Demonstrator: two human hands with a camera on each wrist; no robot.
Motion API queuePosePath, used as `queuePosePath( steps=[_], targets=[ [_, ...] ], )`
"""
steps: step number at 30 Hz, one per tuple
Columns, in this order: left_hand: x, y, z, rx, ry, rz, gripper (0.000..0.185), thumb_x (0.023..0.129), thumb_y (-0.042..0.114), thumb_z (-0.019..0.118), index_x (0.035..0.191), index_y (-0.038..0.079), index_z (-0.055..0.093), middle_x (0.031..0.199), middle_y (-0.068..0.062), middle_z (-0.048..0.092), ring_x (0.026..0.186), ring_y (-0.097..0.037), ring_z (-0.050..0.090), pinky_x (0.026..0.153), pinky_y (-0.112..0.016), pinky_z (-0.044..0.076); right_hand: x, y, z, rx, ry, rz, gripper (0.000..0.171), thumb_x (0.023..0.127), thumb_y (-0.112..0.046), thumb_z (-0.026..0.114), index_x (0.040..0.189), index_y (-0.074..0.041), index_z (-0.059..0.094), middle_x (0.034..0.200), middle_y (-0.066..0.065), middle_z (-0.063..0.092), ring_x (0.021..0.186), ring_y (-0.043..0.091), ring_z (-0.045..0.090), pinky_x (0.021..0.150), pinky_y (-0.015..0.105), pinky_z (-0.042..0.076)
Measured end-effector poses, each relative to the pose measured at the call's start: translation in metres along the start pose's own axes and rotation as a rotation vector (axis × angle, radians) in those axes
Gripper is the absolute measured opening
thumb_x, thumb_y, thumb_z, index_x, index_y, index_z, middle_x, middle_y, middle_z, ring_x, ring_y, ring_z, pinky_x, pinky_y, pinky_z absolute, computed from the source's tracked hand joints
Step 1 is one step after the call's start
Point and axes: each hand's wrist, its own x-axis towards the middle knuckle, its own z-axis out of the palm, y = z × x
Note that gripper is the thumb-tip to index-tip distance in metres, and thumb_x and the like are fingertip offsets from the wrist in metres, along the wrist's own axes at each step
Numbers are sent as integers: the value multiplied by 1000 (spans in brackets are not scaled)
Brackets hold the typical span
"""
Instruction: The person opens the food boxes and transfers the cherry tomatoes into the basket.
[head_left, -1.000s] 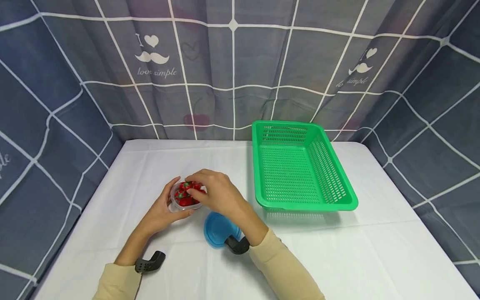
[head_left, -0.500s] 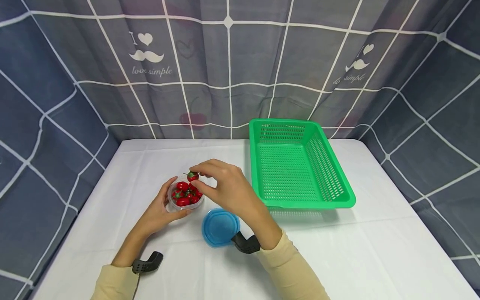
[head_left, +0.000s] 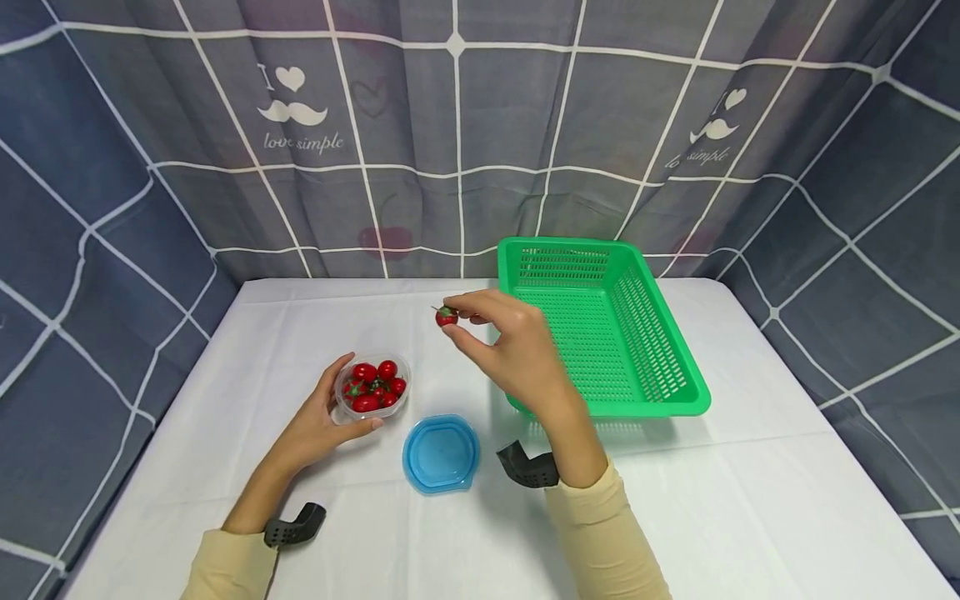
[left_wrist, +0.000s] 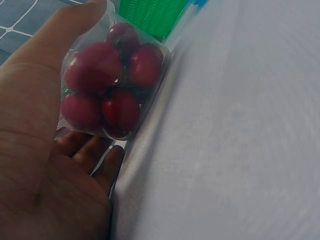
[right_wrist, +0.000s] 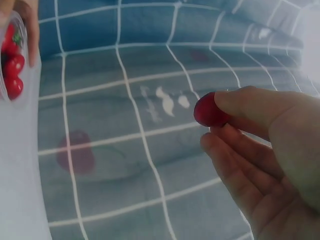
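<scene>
Head view, frame centre: your right hand [head_left: 517, 354] pinches a small red tomato [head_left: 447, 316] with a green stalk, held in the air just left of the green basket [head_left: 678, 367]. Lower left: your left hand [head_left: 318, 421] grips the clear tub [head_left: 372, 390] of tomatoes; the blue lid [head_left: 440, 454] lies beside it.

Left wrist view: fingers [left_wrist: 75, 30] wrap the tub [left_wrist: 107, 87].

Right wrist view: the tomato [right_wrist: 207, 111] sits between fingertips [right_wrist: 235, 102], upper centre.
</scene>
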Motion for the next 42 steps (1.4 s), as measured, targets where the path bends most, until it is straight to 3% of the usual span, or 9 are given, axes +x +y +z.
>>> queuePosePath(
  steps=[11,19,25,31,42],
  targets=[
    [0,-1,0,-9,0,-4,112,81,34,89,165,20,18,169,-21,20,154,-49,20,120,-70,23,-3,17,-23,-22,72,93,26,89,-10,81,114,-4,77,105,6,77,92,16,72,84,29,62],
    [0,-2,1,-7,0,-9,112,81,35,89,165,23,17,169,-21,20,154,-49,20,120,-69,23,-7,28,-36,-26,107,185,27,89,-8,81,116,-4,77,110,8,76,96,27,74,87,36,62],
    [0,-2,1,-6,-2,-8,112,81,35,89,165,22,17,169,-21,20,154,-49,21,120,-69,24,-12,43,-45,-36,141,230,28,89,-8,81,117,-4,77,109,9,77,96,25,75,88,35,62],
    [0,-1,0,2,-2,-4,112,81,35,89,165,19,17,169,-22,20,154,-49,21,120,-69,24,-18,60,-55,-63,176,303,28,89,-6,80,116,-4,77,108,11,77,96,24,74,88,43,62],
    [-1,1,0,4,-7,-14,112,81,36,89,165,21,17,169,-23,19,154,-50,20,119,-70,24,-31,84,-74,-116,135,491,27,93,-9,77,119,-3,75,115,14,75,104,30,73,93,45,60]
  ],
)
